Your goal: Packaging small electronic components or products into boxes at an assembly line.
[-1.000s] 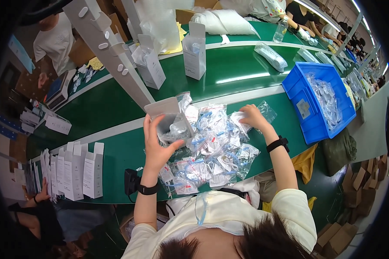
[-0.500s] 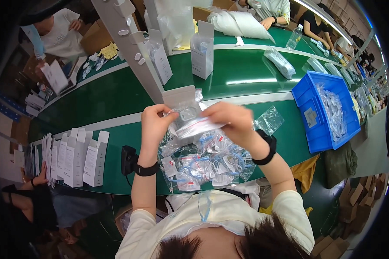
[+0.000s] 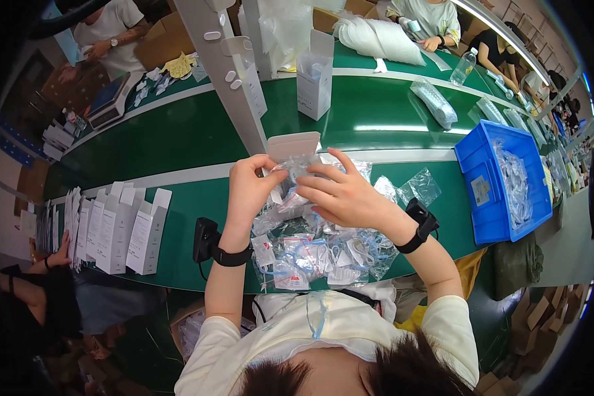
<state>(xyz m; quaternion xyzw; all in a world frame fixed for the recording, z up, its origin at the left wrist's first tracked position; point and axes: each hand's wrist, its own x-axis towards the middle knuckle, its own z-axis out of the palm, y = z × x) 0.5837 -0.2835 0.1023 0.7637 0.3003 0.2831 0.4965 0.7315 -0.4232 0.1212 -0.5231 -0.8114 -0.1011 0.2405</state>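
Observation:
A white carton (image 3: 294, 146) stands tilted in front of me with its flap raised and its mouth turned toward me. Its left side is pinched by my left hand (image 3: 249, 190), thumb against fingers. Over the mouth of the carton is my right hand (image 3: 342, 193), its fingers spread and touching crinkled clear plastic (image 3: 297, 168). How much of that plastic is inside the carton is hidden by my fingers. Below both hands lies a pile of clear zip bags (image 3: 310, 257) holding pale blue tubing and white printed pieces.
Several filled white cartons (image 3: 142, 231) stand at the left. A blue bin (image 3: 488, 191) of bagged parts sits at the right. Beyond the white rail are another open carton (image 3: 315, 82), a grey post (image 3: 221, 72), a bottle (image 3: 464, 67) and bubble-wrapped items (image 3: 434, 102). Co-workers sit around.
My right hand has lowered the clear bag with the red line to the carton's mouth, and its fingers have spread. The far-left co-worker's white carton has left the scale.

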